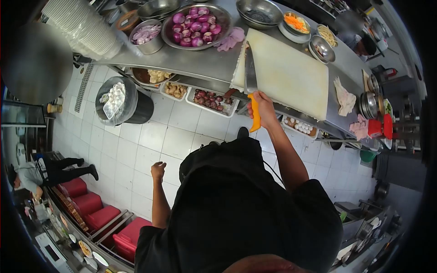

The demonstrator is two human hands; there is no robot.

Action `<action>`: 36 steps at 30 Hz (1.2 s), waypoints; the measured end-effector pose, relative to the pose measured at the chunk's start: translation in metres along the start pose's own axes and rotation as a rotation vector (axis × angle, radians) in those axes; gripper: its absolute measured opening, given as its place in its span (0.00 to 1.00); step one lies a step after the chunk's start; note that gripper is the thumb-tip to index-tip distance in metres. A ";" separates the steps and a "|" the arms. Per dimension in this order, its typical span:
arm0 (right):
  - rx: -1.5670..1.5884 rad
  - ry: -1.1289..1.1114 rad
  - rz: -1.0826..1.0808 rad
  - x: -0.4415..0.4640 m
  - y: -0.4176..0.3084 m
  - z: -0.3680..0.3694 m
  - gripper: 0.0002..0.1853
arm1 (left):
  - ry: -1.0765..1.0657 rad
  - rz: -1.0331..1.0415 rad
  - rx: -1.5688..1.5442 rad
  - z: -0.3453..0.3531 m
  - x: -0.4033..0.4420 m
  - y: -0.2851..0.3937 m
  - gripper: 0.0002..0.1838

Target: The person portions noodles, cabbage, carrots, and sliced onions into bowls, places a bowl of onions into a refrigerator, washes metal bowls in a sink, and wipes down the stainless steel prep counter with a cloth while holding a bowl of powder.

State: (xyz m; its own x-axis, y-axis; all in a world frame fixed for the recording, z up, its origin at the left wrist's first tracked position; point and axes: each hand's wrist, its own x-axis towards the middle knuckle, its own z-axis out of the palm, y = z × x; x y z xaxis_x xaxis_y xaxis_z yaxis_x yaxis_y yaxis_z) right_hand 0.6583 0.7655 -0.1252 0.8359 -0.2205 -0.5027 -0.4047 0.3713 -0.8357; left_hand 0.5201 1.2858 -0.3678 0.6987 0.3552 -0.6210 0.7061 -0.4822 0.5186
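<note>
My right hand (264, 109) is closed around the yellow handle of a kitchen knife (251, 75). Its broad blade points away from me, over the left edge of a large white cutting board (287, 68) on the steel counter. My left hand (158, 170) hangs low at my left side above the tiled floor, fingers curled in, with nothing visible in it. Left of the board stands a wide steel bowl (223, 38) of peeled purple onions. A pink cloth (231, 39) lies between that bowl and the board.
A steel pot (152, 47) of cut onions and stacked white containers (82, 32) stand on the counter's left. Below are trays of onions (211, 101) and eggs (298, 125). A lined bin (139, 109) stands on the floor. Red seats (102, 218) and another person (34, 175) are at left.
</note>
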 end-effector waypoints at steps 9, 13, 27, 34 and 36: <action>-0.109 -0.372 0.147 -0.039 0.001 0.016 0.14 | 0.056 -0.265 -0.210 0.012 -0.055 -0.129 0.23; -0.247 -0.565 0.445 -0.032 0.008 0.094 0.13 | 0.143 -0.366 -0.282 0.007 -0.093 -0.120 0.24; -1.401 -0.826 -0.558 0.260 0.277 0.522 0.27 | 0.541 -0.272 -0.314 -0.053 -0.073 0.026 0.19; -1.714 -0.881 -0.689 0.295 0.282 0.519 0.12 | 0.543 -0.359 -0.503 -0.097 -0.076 0.085 0.22; -1.681 -0.825 -0.645 0.276 0.270 0.492 0.13 | 0.567 -0.321 -0.480 -0.108 -0.073 0.084 0.22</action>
State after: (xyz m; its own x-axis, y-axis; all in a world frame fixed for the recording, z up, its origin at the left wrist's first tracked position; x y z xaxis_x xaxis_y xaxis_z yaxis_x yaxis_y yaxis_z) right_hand 0.9618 1.2486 -0.3807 0.7149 0.6318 -0.2997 0.5077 -0.7637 -0.3988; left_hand 0.5410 1.3057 -0.2160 0.3145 0.8321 -0.4569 0.7645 0.0633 0.6415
